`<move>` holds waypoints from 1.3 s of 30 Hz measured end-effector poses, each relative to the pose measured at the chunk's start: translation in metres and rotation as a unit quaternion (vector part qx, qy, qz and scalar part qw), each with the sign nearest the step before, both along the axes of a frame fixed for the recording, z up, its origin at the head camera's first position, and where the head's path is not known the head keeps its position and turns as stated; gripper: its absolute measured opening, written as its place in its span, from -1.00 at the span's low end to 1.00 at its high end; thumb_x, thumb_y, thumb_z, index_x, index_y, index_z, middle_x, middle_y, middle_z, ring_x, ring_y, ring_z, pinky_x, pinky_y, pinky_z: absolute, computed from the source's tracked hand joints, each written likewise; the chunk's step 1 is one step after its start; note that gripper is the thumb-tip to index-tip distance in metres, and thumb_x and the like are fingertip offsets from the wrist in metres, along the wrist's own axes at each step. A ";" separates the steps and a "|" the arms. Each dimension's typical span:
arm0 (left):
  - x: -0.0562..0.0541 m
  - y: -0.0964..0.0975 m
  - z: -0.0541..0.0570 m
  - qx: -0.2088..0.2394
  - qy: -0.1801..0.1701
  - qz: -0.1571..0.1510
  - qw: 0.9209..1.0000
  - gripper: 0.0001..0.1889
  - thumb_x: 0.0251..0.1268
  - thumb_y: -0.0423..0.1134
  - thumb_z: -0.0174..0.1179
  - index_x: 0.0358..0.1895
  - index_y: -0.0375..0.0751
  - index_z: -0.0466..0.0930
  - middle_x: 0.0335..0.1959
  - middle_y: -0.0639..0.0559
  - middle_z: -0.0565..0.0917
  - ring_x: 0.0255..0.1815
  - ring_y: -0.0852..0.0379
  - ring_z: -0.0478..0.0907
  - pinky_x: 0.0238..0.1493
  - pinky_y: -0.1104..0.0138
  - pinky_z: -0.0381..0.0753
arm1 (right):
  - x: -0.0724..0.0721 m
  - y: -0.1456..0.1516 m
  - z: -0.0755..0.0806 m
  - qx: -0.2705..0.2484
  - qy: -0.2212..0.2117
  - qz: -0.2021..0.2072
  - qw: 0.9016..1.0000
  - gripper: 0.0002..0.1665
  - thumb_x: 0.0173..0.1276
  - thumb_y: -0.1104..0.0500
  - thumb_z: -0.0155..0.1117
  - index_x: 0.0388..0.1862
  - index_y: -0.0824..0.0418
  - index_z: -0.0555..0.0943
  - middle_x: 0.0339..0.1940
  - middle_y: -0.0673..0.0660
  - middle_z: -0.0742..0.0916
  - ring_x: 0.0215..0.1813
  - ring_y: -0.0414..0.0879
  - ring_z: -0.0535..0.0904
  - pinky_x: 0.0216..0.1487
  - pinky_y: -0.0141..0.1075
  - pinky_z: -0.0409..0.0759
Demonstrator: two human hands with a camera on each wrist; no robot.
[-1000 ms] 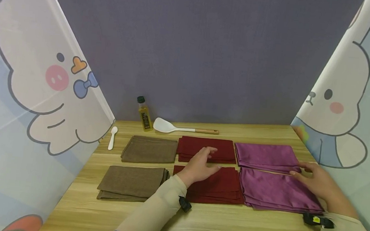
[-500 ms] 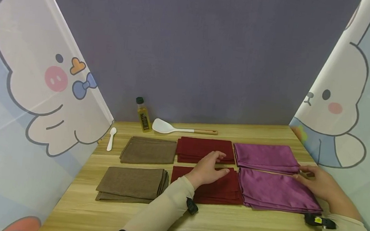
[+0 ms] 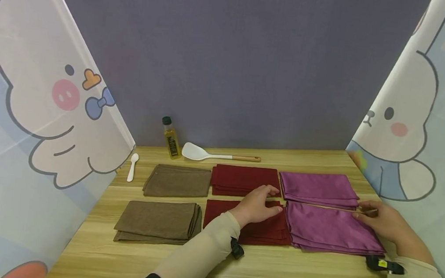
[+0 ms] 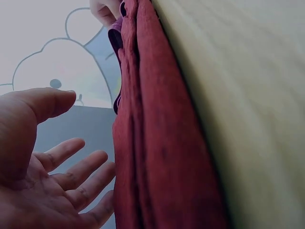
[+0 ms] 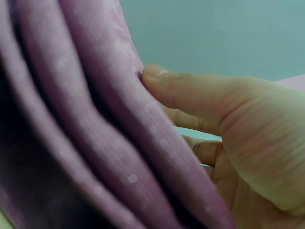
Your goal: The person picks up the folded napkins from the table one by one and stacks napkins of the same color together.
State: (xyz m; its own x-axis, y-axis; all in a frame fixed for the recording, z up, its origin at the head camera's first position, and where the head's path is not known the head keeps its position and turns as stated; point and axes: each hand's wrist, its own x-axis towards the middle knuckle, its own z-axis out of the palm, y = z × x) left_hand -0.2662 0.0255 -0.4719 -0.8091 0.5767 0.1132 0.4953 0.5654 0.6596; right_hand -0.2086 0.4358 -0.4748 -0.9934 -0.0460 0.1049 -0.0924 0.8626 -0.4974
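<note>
My left hand (image 3: 258, 207) is over the front dark red folded cloth (image 3: 270, 231), its fingertips overlapping the near edge of the back red cloth (image 3: 247, 178). In the left wrist view, the fingers (image 4: 81, 174) are spread with nothing between them, beside the cloth's layered edge. My right hand (image 3: 384, 221) is at the far right corner of the front purple cloth (image 3: 330, 228), near the back purple cloth (image 3: 317, 187). In the right wrist view, its thumb (image 5: 186, 90) touches the purple fold (image 5: 143, 124); the other fingers are partly hidden behind it.
Two brown folded cloths (image 3: 176, 182) lie on the left of the wooden table (image 3: 274, 276). Behind them are a white spoon (image 3: 132, 168), an oil bottle (image 3: 172, 141) and a white spatula (image 3: 205, 154) with a wooden handle. Walls enclose the back and sides.
My left hand has moved right and slightly nearer over the red cloths. My right hand has stayed at the purple cloths, shifting only slightly. The cloths look the same.
</note>
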 end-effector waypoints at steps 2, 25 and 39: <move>0.000 0.003 0.000 -0.009 -0.002 -0.005 1.000 -0.45 0.50 0.06 0.31 0.42 -0.05 0.48 0.30 0.07 0.57 0.33 0.10 0.53 0.31 0.31 0.51 | -0.001 0.001 -0.001 0.001 0.001 0.001 1.000 -0.37 0.37 0.02 0.53 0.13 0.53 0.63 -0.17 0.32 0.79 -0.17 0.20 0.73 -0.21 -0.07 0.64; 0.000 0.031 -0.001 -0.128 0.031 -0.023 0.991 -0.44 0.46 0.12 0.33 0.43 0.12 0.50 0.23 0.20 0.61 0.23 0.26 0.56 0.23 0.38 0.52 | 0.001 0.001 -0.011 -0.013 0.017 0.069 0.997 -0.66 0.25 0.27 0.50 -0.01 0.39 0.74 -0.23 0.16 0.75 -0.38 -0.30 0.49 -0.38 -0.29 0.50; -0.002 0.042 0.000 -0.174 0.043 -0.005 0.984 -0.43 0.43 0.17 0.34 0.43 0.17 0.52 0.19 0.30 0.62 0.30 0.23 0.51 0.38 0.21 0.43 | 0.002 0.001 -0.015 -0.032 0.040 0.086 0.995 -0.87 0.25 0.39 0.50 -0.26 0.23 0.74 -0.30 0.05 0.74 -0.31 -0.41 0.49 -0.30 -0.38 0.51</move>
